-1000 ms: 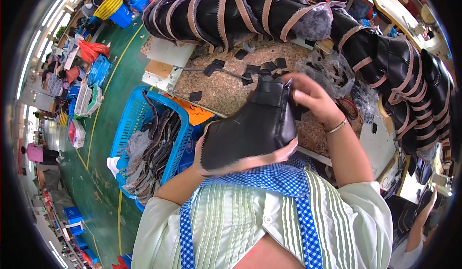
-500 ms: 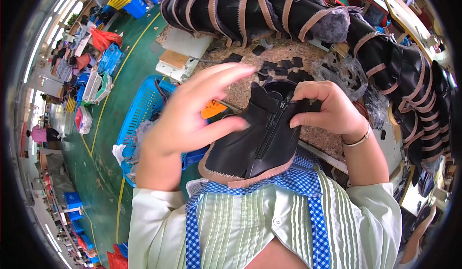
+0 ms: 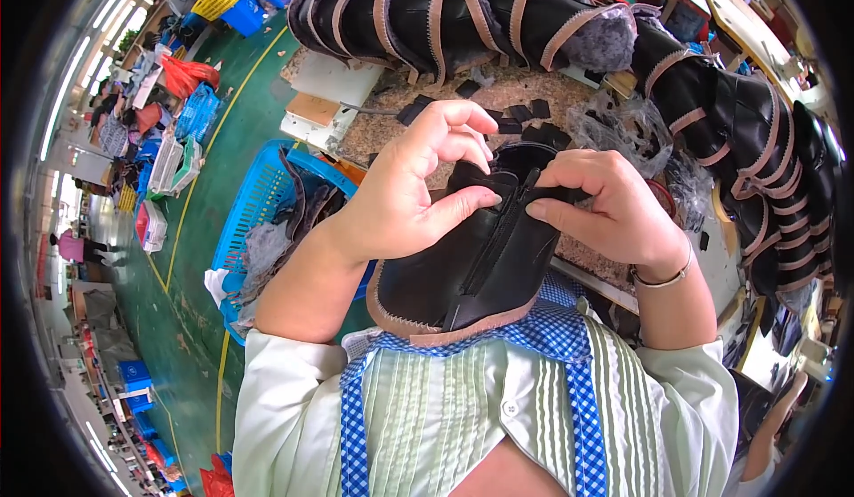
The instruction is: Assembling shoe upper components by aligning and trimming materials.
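Note:
A black leather boot upper [image 3: 427,283] with a zipper [image 3: 496,243] down its middle rests against my checked apron, its tan zigzag-stitched edge toward me. My right hand [image 3: 614,208] pinches the upper's top edge to the right of the zipper, thumb in front. On the other side, my left hand [image 3: 409,185] has its thumb and curled fingers closed around the flap at the top, beside the zipper's upper end. Small black patches [image 3: 525,113] lie scattered on the speckled tabletop [image 3: 382,132] behind it.
Black boot uppers with tan edges form a long row [image 3: 409,21] across the back and down the right. At left on the green floor stands a blue basket [image 3: 245,221] with fuzzy-lined pieces. Clear plastic bags [image 3: 623,132] lie on the table.
My left hand, raised and spread half a second ago, has moved right and closed on the flap by the zipper. My right hand keeps its pinch on the upper.

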A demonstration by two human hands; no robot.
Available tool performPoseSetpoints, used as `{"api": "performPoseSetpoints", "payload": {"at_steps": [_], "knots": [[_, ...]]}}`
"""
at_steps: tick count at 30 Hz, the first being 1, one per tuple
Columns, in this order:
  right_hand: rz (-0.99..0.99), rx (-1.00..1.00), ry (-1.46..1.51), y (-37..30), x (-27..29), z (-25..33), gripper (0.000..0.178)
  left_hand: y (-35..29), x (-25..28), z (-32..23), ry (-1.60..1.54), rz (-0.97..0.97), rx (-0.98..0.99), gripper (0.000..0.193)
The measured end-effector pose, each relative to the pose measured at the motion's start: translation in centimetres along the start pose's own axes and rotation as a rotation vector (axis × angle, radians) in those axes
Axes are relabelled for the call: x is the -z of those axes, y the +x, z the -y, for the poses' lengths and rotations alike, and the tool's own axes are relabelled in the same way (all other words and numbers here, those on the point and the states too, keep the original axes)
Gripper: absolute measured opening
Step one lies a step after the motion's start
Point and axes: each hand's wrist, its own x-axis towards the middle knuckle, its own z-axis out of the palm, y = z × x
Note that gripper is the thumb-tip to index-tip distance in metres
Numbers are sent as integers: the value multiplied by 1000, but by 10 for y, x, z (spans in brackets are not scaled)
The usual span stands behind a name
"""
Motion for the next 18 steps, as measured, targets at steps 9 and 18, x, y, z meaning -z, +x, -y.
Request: {"api": "performPoseSetpoints", "payload": {"at_steps": [9,18], "knots": [[-703,-25,-160,8,-22,-17,48,6,2,2,367,-463,-330,44],[-238,-537,1004,-8,-26,-37,57,-18,12,-54,-49,-362,337,30]]}}
